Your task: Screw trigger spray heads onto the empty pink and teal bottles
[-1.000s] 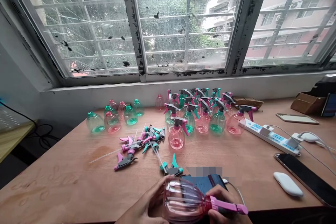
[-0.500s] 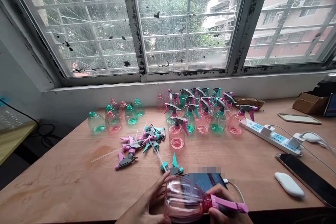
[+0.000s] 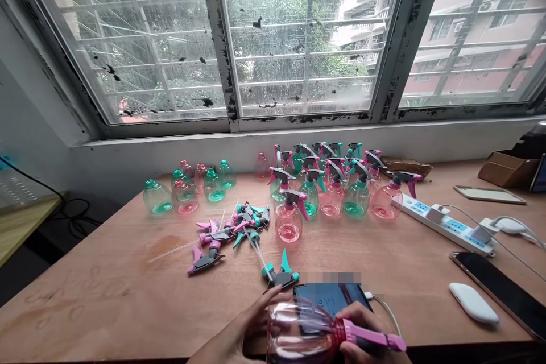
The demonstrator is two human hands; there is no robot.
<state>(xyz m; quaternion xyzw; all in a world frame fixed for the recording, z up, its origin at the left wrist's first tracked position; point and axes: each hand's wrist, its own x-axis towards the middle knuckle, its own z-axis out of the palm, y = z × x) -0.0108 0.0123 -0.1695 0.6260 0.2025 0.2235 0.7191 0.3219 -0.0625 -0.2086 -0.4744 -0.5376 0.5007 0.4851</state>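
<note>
A clear pink spray bottle (image 3: 298,327) lies sideways in front of me, its pink and grey trigger head (image 3: 375,336) pointing right. My left hand (image 3: 251,324) grips the bottle around its base end. At the neck, the fingers of my right hand (image 3: 362,321) are closed around the collar where head and bottle meet. Just beyond my left fingertips rests a loose teal and grey trigger head (image 3: 281,277) with its tube. Farther off lies a pile of pink and teal trigger heads (image 3: 239,224) with thin tubes.
Headless pink and green bottles (image 3: 157,199) stand back left. Several bottles with trigger heads (image 3: 330,199) crowd the back middle. A phone on a cable (image 3: 328,296) lies behind the held bottle. To the right are a power strip (image 3: 447,226), a white case (image 3: 473,302) and a dark phone (image 3: 499,290).
The held bottle and both hands sit slightly lower, and more of the phone behind them shows. Both hands keep their grip. The whole view has shifted slightly.
</note>
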